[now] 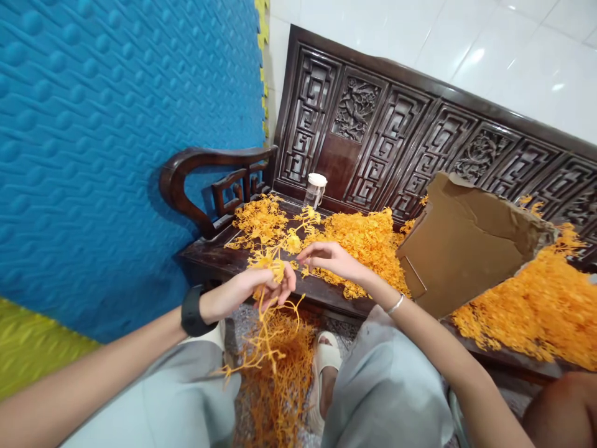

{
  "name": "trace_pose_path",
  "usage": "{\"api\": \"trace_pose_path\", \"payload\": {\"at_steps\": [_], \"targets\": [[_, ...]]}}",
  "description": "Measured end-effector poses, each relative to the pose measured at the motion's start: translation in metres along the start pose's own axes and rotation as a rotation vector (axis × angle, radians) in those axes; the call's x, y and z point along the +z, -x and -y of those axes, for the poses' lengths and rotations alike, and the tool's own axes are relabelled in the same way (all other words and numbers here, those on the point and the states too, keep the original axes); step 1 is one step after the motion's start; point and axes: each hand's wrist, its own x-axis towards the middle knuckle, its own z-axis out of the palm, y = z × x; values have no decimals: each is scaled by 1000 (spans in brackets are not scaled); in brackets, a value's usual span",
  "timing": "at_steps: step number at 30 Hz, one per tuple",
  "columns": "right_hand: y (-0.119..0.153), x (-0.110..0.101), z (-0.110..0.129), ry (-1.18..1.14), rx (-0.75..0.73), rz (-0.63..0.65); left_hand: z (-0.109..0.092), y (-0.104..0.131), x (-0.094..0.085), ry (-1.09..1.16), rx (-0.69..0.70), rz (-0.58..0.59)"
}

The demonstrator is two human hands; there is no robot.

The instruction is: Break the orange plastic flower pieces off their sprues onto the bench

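Note:
My left hand [273, 283] is closed round a branching orange plastic stem [267, 330], whose bare twigs hang below the fingers while yellow-orange flower tufts stick out above. Just to the right, my right hand [329, 258] reaches over the bench edge with its fingers curved and apart, near the tufts; nothing shows clearly between them. Behind the hands, a loose orange pile [366, 239] lies on the dark wooden bench [214, 258], and a smaller pile [262, 219] sits at its left end.
A bottle with a white lid [315, 191] stands against the carved backrest [354, 106]. Brown cardboard [471, 236] leans at the right beside a large orange heap [550, 305]. Bare orange stems [280, 379] lie on the floor between my feet. Someone's bare limb [564, 410] shows at lower right.

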Motion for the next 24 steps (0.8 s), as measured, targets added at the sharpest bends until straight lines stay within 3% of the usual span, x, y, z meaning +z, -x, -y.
{"api": "trace_pose_path", "payload": {"at_steps": [4, 7, 9, 14, 20, 24], "targets": [[10, 17, 34, -177, 15, -43, 2, -6, 6, -201, -96, -142], [12, 29, 38, -209, 60, -167, 5, -7, 8, -273, -90, -181], [12, 32, 37, -236, 39, -185, 8, -6, 8, -309, -59, -167], [18, 26, 38, -157, -83, -116, 9, 0, 8, -466, 90, -162], [32, 13, 39, -342, 53, 122, 3, 7, 7, -598, 118, -210], [44, 5, 32, -215, 135, 230, 3, 17, 9, -675, 107, -110]]}}
